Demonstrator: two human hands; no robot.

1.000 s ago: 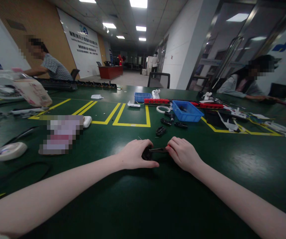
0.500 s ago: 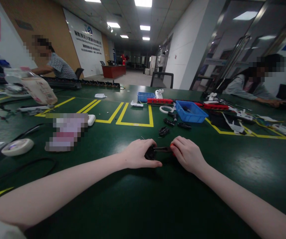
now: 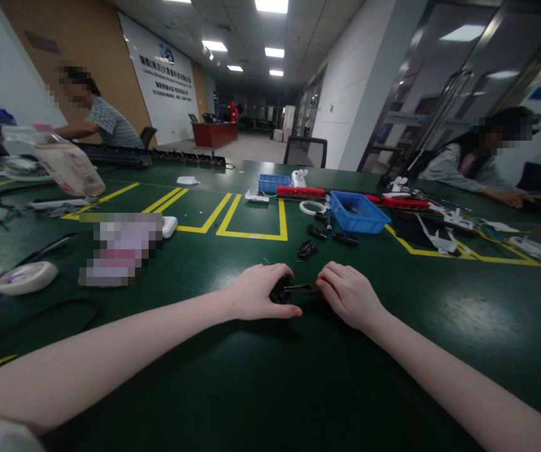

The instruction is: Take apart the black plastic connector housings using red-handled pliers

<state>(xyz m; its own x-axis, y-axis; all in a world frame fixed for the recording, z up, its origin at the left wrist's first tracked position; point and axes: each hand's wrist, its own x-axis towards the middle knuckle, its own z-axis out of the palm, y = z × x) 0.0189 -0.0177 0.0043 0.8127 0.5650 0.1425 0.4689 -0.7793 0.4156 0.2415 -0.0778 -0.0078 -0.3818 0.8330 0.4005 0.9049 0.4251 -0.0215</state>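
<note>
My left hand (image 3: 261,292) is closed around a small black part (image 3: 279,290), its thumb stretched along the near side. Most of that part is hidden by the fingers. My right hand (image 3: 349,294) grips a pair of long-nosed pliers (image 3: 303,288) by the handles, of which only a bit of red shows. The dark jaws point left and their tips meet the black part; whether they pinch anything is too small to see. Just beyond the hands lies a black clip-like piece (image 3: 306,249), with other black pieces (image 3: 345,238) behind it.
A blue bin (image 3: 359,216) with dark parts stands behind the loose pieces, near a white ring (image 3: 312,208) and a red strip (image 3: 300,191). To the left are a tape roll (image 3: 26,278), a blurred phone-like object (image 3: 122,250) and a bottle (image 3: 70,164). Two people sit across the table.
The whole view has shifted slightly. Both hands keep their grips, and the pliers' jaws appear turned a little against the black part.
</note>
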